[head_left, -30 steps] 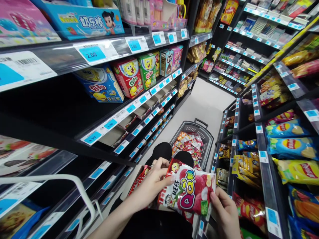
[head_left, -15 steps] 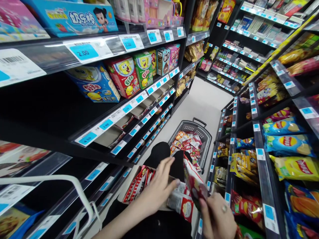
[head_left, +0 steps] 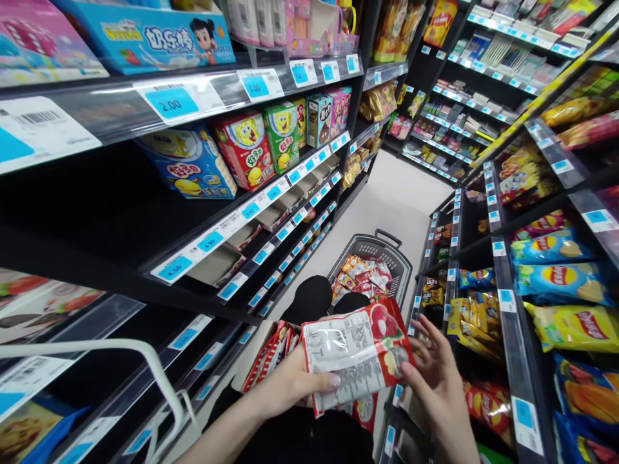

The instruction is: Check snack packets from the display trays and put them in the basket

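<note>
Head view: the left hand's [head_left: 293, 379] grip pinches a red-and-white packet [head_left: 351, 354], thumb across its printed panel and the other fingers hidden beneath, probably so that the small print lies flat toward the wearer. The right hand [head_left: 438, 386] is spread, its thumb at the packet's right end, seemingly steadying that edge rather than bearing weight. The packet is above the lap [head_left: 309, 438], between both hands. Just beyond the left wrist, striped red packets [head_left: 273, 354] stand packed on edge, likely to save room. Past the knees [head_left: 313, 295], a grey basket [head_left: 409, 267] sits on the aisle floor [head_left: 396, 187], bags [head_left: 362, 277] heaped loosely inside, apparently within reach
</note>
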`<state>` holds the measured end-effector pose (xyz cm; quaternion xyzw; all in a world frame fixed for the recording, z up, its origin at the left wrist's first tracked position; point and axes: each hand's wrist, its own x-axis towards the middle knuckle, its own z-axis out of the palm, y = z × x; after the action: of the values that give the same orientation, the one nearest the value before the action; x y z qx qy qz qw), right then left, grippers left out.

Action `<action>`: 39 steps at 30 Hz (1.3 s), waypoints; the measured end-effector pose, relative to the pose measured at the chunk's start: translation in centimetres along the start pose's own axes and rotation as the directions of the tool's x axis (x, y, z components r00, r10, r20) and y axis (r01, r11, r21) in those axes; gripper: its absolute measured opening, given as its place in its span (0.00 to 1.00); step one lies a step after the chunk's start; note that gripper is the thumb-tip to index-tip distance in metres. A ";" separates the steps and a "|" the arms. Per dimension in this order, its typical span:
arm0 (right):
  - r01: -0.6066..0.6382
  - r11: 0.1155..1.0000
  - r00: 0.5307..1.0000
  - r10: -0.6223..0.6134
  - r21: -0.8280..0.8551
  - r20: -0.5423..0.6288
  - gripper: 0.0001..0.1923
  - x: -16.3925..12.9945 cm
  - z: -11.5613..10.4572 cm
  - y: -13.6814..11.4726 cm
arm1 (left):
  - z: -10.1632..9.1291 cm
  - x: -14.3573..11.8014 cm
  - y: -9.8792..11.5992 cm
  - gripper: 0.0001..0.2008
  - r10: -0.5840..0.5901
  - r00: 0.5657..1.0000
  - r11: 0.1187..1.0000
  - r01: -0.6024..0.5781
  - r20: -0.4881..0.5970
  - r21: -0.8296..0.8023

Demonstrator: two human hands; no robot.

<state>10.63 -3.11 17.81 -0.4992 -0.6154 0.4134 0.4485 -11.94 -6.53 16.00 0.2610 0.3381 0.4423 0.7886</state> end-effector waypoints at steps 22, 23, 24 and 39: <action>0.157 0.975 0.983 -0.170 -0.160 -0.069 0.04 -1.0 0.3 -1.4 | -0.4 -0.5 1.6 0.04 0.587 0.807 0.589 -0.372 -0.064 0.717; 0.184 0.965 0.980 -0.194 -0.184 -0.036 0.05 -0.9 0.2 -1.4 | -0.4 -0.5 1.6 0.04 0.590 0.806 0.580 -0.375 -0.055 0.724; 0.220 0.954 0.975 -0.224 -0.203 -0.001 0.05 -0.7 0.0 -1.3 | -0.3 -0.6 1.6 0.04 0.589 0.807 0.574 -0.376 -0.047 0.728; 0.204 0.949 0.979 -0.200 -0.240 0.040 0.10 -1.0 -0.2 -1.6 | 0.7 -0.3 1.0 0.05 0.537 0.831 0.678 -0.322 -0.146 0.661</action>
<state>10.56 -4.35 19.26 -0.4817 -0.7126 0.2906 0.4192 -12.08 -6.40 17.28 0.4968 0.5163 0.5207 0.4642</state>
